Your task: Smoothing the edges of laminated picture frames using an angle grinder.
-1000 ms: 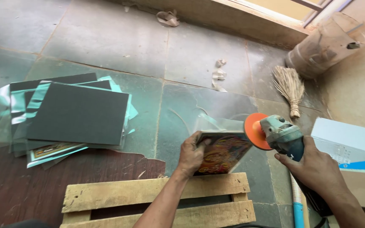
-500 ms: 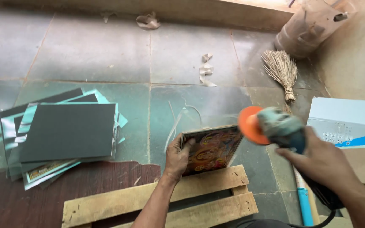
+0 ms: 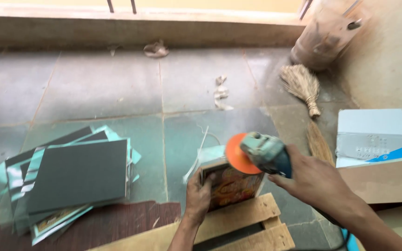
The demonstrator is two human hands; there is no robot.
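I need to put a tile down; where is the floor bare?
Bare floor lies between the stack of boards and the far step. It is crowded near the broom, boxes and pallet.

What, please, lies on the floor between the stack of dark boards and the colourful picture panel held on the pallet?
In the head view, mostly bare tiled floor separates the stack of dark boards from the picture panel; only a thin pale strip lies there, close to the panel.
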